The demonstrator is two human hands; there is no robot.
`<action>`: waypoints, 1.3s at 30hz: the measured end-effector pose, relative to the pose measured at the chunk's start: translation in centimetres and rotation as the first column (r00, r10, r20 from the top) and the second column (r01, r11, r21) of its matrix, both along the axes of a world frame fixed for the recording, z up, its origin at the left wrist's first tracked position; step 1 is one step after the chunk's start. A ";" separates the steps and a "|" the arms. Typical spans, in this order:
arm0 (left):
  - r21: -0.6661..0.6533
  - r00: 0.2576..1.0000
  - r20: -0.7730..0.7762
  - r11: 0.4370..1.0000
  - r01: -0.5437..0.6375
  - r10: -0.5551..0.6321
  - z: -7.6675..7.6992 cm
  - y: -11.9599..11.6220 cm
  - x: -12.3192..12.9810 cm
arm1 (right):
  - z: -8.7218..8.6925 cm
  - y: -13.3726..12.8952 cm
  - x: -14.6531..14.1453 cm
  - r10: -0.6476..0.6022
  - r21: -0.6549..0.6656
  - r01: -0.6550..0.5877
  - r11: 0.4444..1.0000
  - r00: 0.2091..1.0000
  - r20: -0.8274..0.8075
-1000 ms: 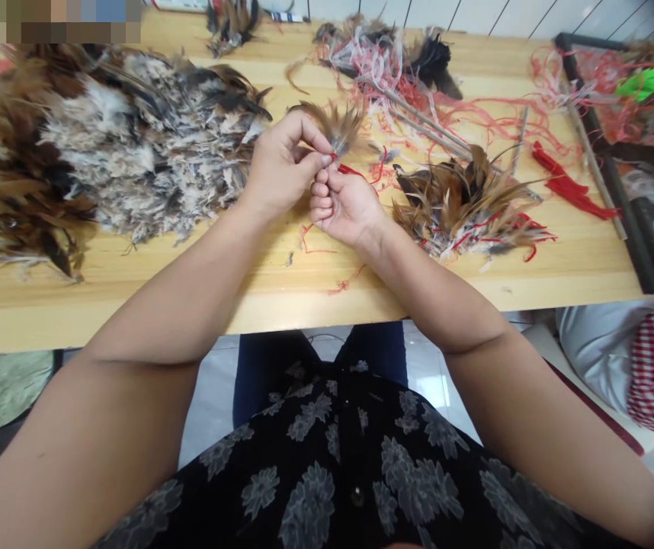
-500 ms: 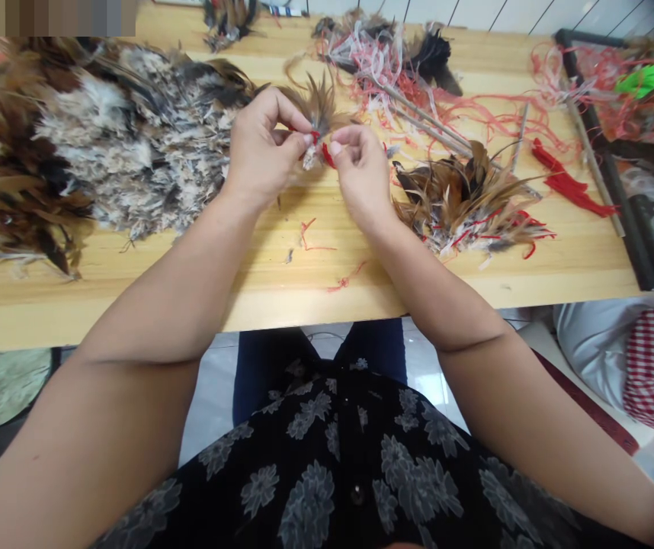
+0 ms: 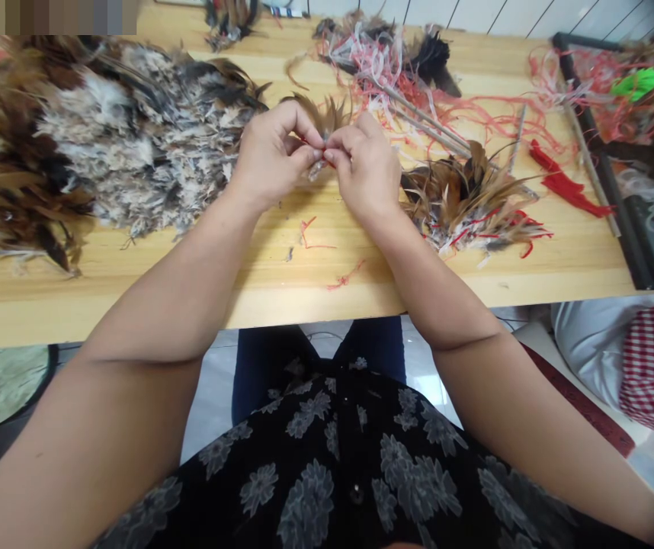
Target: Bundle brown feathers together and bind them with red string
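Over the counter (image 3: 304, 299), our left hand (image 3: 270, 156) pinches the feathers (image 3: 328, 114) near their base; our right hand (image 3: 370, 168), fingertips meeting it, pinches the red string (image 3: 328, 155). We should hold the base firm and the string snug.

Feather heap (image 3: 149, 145) (on table (image 3: 281, 305)) left of hands (image 3: 275, 156)

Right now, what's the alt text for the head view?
The left hand pinches a small brown feather bunch, the right hand red string at its base, above a wooden table. A large feather pile lies left; a smaller brown pile lies right.
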State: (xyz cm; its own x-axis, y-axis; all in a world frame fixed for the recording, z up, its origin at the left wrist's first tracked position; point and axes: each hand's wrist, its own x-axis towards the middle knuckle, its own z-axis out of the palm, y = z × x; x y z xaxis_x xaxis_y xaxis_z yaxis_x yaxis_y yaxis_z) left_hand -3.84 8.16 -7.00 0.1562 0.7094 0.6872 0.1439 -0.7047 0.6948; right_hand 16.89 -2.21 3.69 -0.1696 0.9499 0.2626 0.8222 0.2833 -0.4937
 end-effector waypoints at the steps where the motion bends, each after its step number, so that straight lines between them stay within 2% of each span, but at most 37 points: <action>1: -0.014 0.999 -0.030 0.999 0.037 -0.037 0.2 -0.1 -0.1 | 0.0 0.1 0.1 0.017 -0.003 -0.017 1.000 0.999 -0.032; 6: -0.039 0.995 -0.035 0.995 0.087 -0.088 0.6 -0.2 -0.3 | 0.1 0.6 0.5 0.081 -0.039 -0.090 0.995 0.980 -0.182; 12: -0.061 0.979 0.184 0.993 0.104 -0.091 -0.6 1.0 1.0 | 0.3 0.4 1.1 0.142 -0.069 -0.182 0.981 0.912 -0.384; 21: -0.052 0.973 0.187 0.988 0.148 -0.136 -0.4 0.6 1.3 | -0.5 1.3 1.3 0.207 -0.049 -0.241 0.969 0.908 -0.364; 26: -0.058 0.967 0.192 0.982 0.179 -0.165 0.1 0.9 0.7 | -0.1 1.4 1.9 0.218 -0.015 -0.243 0.970 0.893 -0.394; 32: -0.100 0.973 0.191 0.984 0.148 -0.126 -0.5 2.0 0.5 | 0.3 1.4 1.9 0.176 -0.023 -0.200 0.979 0.905 -0.387; 39: -0.053 0.971 0.209 0.990 0.130 -0.117 -1.0 1.9 0.8 | 0.0 1.4 1.9 0.249 -0.004 -0.278 0.960 0.866 -0.434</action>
